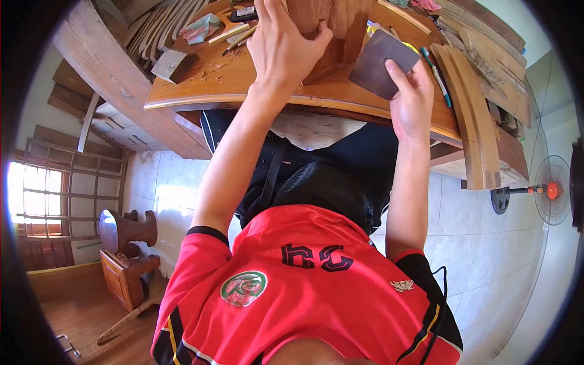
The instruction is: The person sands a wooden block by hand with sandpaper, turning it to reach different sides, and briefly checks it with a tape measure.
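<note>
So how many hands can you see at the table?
2. The left hand holds the wooden block; the right hand holds a dark sheet beside it. No others show.

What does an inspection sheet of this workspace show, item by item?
Surface: wooden workbench, with wood shavings.
Job's things: wooden block under left hand; dark sanding sheet pinched in right hand.
Clutter: pencils, curved wooden slats, a rag.
Hands: both bare and gripping.
Cables: a black cord on the red shirt.
Surroundings: tiled floor, standing fan, window, carved wooden pieces.
</note>
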Available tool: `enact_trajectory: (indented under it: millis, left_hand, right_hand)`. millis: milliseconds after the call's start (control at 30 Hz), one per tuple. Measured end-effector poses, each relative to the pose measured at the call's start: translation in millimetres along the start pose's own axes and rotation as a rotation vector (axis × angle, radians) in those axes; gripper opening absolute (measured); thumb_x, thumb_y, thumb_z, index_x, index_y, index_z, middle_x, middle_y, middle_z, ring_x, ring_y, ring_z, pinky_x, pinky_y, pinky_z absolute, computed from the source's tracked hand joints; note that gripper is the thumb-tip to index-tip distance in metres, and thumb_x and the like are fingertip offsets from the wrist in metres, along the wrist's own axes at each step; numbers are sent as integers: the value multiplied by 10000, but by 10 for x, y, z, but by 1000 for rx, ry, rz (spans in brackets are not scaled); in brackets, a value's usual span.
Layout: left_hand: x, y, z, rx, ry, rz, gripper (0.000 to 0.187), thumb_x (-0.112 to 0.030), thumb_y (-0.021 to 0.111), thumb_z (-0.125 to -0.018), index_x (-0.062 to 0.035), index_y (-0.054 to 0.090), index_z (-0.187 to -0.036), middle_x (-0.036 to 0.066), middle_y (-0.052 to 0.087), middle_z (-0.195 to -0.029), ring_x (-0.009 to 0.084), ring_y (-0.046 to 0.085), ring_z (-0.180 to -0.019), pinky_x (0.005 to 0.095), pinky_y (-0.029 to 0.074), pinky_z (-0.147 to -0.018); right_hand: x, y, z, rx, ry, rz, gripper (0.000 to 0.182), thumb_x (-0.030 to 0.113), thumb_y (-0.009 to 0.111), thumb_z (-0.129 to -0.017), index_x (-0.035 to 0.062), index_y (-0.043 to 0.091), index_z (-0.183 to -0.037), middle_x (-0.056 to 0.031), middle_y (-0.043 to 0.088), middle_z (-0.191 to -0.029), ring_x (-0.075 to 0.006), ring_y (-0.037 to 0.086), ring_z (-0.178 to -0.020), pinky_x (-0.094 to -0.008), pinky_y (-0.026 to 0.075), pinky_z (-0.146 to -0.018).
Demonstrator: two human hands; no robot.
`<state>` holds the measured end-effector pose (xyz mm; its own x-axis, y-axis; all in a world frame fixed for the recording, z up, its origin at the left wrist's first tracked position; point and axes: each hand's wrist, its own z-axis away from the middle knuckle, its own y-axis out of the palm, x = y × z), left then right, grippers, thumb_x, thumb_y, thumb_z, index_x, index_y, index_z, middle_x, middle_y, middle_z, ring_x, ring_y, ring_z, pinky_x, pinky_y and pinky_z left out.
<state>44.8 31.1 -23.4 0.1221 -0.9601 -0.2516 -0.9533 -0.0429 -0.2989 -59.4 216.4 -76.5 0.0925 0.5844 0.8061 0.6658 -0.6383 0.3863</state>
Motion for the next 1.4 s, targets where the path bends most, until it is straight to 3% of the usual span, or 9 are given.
enact_trajectory:
  millis: [167, 400, 600, 700, 800, 900, 1300, 1333, 1400]
  left_hand:
    - [-16, -107, -269, 288, -359, -23, 1021, -210, 812, -744, -63, 196, -1545, 358, 553, -1299, 476, 628, -1119, 510, 547, -914]
    - [340, -60, -424, 432, -191, 139, 1298, -167, 800, -710, -31, -115, -1620, 342, 598, -1163, 438, 676, -974, 439, 559, -891]
    - [436, -39, -356, 445, -103, 85, 1344, -125, 813, -682, -30, -144, -1621, 305, 575, -1189, 423, 661, -969, 429, 557, -878]
    - [486, -21, -306, 464, -111, 122, 1359, -108, 834, -682, -11, -151, -1614, 350, 524, -1320, 463, 627, -1134, 449, 522, -989]
    - [600, 41, -195, 252, 221, -20, 1368, -100, 851, -690, 2, -160, -1606, 400, 383, -1487, 502, 508, -1334, 473, 440, -1117]
    - [668, 56, -143, 391, 40, 164, 1367, -106, 852, -701, -6, -168, -1605, 412, 216, -1591, 514, 394, -1437, 487, 372, -1183]
    - [684, 143, -299, 368, 26, 254, 1130, -94, 753, -756, -45, -6, -1592, 395, 404, -1443, 545, 528, -1271, 515, 462, -1061]
    - [723, 200, -343, 185, 316, 159, 1101, -111, 735, -773, -53, 8, -1597, 400, 462, -1376, 550, 587, -1164, 529, 497, -991]
    - [675, 182, -317, 287, 94, 219, 1062, -123, 726, -782, -52, 44, -1592, 394, 510, -1306, 540, 620, -1089, 528, 520, -935]
  right_hand:
    - [-57, -166, -10, -34, 2, 98, 358, 5, 639, -1000, -11, 598, -1355, -76, 670, -1287, -154, 605, -1198, -325, 440, -1063]
    - [-257, -301, -44, -120, 38, 118, 334, 28, 663, -992, -1, 625, -1323, -68, 682, -1258, -149, 612, -1168, -320, 443, -1049]
    - [-374, -386, -28, -166, 33, 163, 296, 42, 687, -982, 5, 651, -1274, -57, 698, -1202, -135, 617, -1126, -308, 443, -1027]
    - [-437, -475, 17, -160, 36, 197, 321, 26, 676, -985, 0, 630, -1301, -72, 683, -1254, -156, 610, -1169, -321, 429, -1057]
    - [-448, -531, 27, -155, 34, 135, 315, 29, 675, -988, -6, 628, -1297, -71, 680, -1249, -157, 609, -1163, -321, 429, -1055]
    - [-449, -541, 37, -132, 53, 127, 313, 33, 672, -992, -8, 623, -1298, -69, 678, -1246, -153, 608, -1158, -322, 435, -1049]
    - [-407, -515, 91, -78, 66, 257, 288, 79, 668, -1003, -11, 613, -1271, -61, 670, -1194, -123, 591, -1118, -294, 438, -1024]
    - [-409, -520, 93, -81, 71, 274, 298, 81, 670, -1003, -12, 606, -1279, -63, 669, -1200, -127, 594, -1118, -294, 436, -1025]
    - [-409, -517, 102, -85, 74, 287, 299, 82, 673, -1004, -9, 603, -1279, -64, 669, -1201, -126, 594, -1118, -295, 436, -1025]
